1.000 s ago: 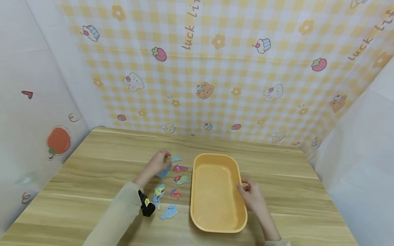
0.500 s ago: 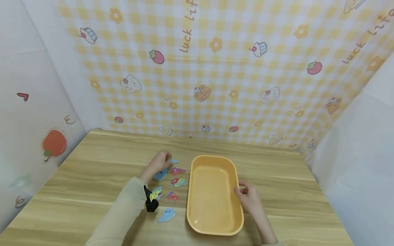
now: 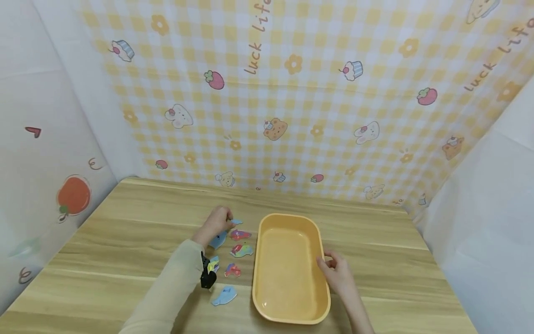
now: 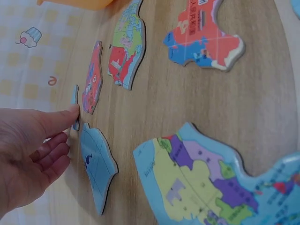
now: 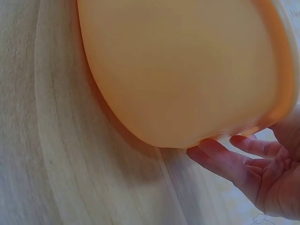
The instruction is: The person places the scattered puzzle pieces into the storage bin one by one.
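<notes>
My left hand (image 3: 217, 222) is at the far end of a group of flat map puzzle pieces, its thumb and forefinger pinching the edge of a small blue piece (image 4: 75, 93). The other fingers are curled below the thumb in the left wrist view. A larger blue piece (image 4: 97, 154) lies just under that hand, and a red-purple piece (image 3: 240, 235) beside it. My right hand (image 3: 339, 273) grips the right rim of a yellow plastic tray (image 3: 289, 278), thumb at the edge and fingers outside. Nothing lies in the tray.
Nearer me lie a red-green piece (image 3: 242, 250), a red-blue piece (image 3: 232, 270), a pale blue piece (image 3: 225, 295) and a many-coloured map piece (image 4: 201, 183). The wooden table (image 3: 125, 241) meets a checked cloth wall (image 3: 250, 153) behind.
The left hand has shifted slightly and its fingertips have closed in on the small blue piece. The right hand stays on the tray; the head view has tilted a little.
</notes>
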Demonstrator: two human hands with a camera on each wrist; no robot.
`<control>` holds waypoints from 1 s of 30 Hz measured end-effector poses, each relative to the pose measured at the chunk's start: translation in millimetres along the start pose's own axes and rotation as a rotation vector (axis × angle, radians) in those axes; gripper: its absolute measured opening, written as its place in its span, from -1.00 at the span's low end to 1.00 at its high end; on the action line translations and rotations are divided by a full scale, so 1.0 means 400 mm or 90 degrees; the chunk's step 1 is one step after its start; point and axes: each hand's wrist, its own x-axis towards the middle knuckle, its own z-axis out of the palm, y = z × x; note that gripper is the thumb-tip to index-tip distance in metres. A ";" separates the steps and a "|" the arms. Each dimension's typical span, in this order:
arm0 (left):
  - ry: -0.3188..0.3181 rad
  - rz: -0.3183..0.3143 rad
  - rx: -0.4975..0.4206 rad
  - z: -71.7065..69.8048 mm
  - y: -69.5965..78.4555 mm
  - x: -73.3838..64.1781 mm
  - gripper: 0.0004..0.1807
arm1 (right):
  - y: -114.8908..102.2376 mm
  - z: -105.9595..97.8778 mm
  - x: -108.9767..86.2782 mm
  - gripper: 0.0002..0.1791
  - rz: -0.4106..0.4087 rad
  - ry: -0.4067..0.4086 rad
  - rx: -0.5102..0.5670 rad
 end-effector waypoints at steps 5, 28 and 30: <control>0.001 -0.002 0.008 -0.001 0.002 -0.001 -0.85 | 0.002 0.002 0.001 -0.64 -0.006 -0.001 -0.002; 0.024 0.081 -0.085 -0.020 0.056 -0.006 -0.94 | 0.004 -0.005 -0.009 -0.57 0.014 -0.015 0.002; 0.030 0.092 -0.089 -0.026 0.076 -0.006 -0.94 | 0.008 -0.006 -0.005 -0.56 0.017 -0.016 0.006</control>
